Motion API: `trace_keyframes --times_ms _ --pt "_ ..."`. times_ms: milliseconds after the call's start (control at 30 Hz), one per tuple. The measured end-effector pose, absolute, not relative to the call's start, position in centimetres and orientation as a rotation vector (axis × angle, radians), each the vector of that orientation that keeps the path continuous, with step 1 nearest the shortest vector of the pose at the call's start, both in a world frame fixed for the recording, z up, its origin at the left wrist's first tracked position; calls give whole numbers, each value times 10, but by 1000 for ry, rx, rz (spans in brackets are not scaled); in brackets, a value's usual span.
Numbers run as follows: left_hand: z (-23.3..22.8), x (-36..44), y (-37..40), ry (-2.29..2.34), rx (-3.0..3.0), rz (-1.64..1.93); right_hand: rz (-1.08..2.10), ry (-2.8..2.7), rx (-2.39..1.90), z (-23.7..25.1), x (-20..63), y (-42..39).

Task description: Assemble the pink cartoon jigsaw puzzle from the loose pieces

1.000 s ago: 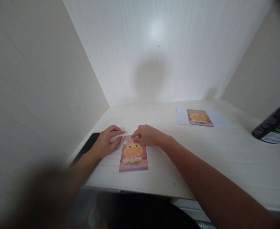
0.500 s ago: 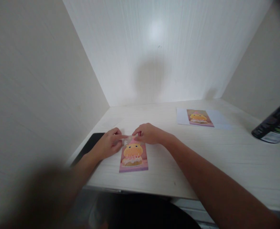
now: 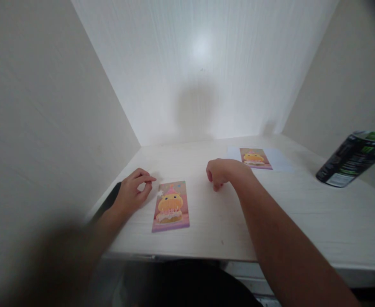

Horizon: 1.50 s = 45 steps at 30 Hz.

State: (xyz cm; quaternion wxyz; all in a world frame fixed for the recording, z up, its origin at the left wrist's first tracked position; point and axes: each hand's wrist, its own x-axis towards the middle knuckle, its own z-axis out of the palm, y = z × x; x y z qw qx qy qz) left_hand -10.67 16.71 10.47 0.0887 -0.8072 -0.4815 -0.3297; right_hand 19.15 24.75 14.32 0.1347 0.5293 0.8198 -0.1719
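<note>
A small upright picture puzzle (image 3: 171,204) lies flat near the table's front. It shows a yellow character in a pink party hat behind a candle-topped cake. Near its upper left is a white, jigsaw-shaped patch (image 3: 160,193). My left hand (image 3: 136,189) is just left of the puzzle's top corner, apart from it, index finger stretched out and thumb close below. Nothing shows in that hand. My right hand (image 3: 221,172) hovers or rests to the right of the puzzle, fingers curled down and pressed together. Whatever its fingertips may hold is hidden.
At the back right, a white sheet (image 3: 280,160) bears a printed picture (image 3: 255,158) matching the puzzle. A black drink can (image 3: 350,160) stands on the right. Beside my left wrist lies a dark flat object (image 3: 109,200). White panels enclose the table's back and sides.
Both hands have come away from the puzzle's top edge, the left one to the left, the right one to the right. The puzzle's upper part is uncovered. The camera view has shifted slightly.
</note>
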Motion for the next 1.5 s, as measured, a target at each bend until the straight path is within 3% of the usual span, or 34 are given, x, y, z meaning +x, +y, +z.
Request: trace_keyframes --times_ms 300,500,600,800,1000,1167,1300,1500 --pt "106 -85 136 -1536 -2317 -1420 -831 2717 1134 141 186 248" --pt "105 -52 129 -2179 -2313 -1858 -1641 2988 861 130 150 238" --pt "105 -42 134 -2302 -2199 -1996 -1814 2962 948 125 131 228" --pt "97 -51 143 -2308 -2027 -2350 -1631 3035 1002 115 119 226" --pt "109 -85 145 -2454 -2257 -1752 -1118 3151 1146 107 129 235" --pt "113 -100 150 -2504 -2323 -1506 -907 3132 1087 104 134 234" --pt "106 -99 153 -2644 -2398 -1427 -841 3106 1079 104 133 234" --pt "109 -88 156 -2713 -2372 -1585 -810 3089 1082 106 132 234"
